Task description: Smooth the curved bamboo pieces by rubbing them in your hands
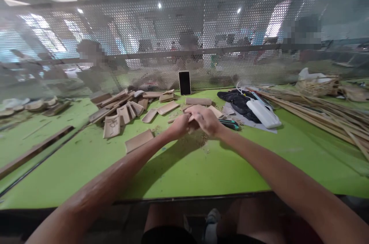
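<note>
Over the middle of the green table, my left hand (182, 125) and my right hand (206, 120) meet, fingers curled and closed together. What they grip is mostly hidden; a small brownish bit shows between them, too little to name. Just right of my right hand a teal and black utility knife (230, 124) lies on the table, its left end hidden by the hand. Curved bamboo pieces lie around: one (198, 101) behind my hands, one (215, 112) partly behind my right hand, and one (140, 141) beside my left forearm. Shavings are scattered below my hands.
A pile of bamboo pieces (123, 111) lies left. A phone (185, 83) stands against the perforated screen (161, 55). On the right are a dark cloth bundle (235, 102), a white device (264, 114), long bamboo strips (317, 115) and a basket (317, 85). People sit beyond the screen.
</note>
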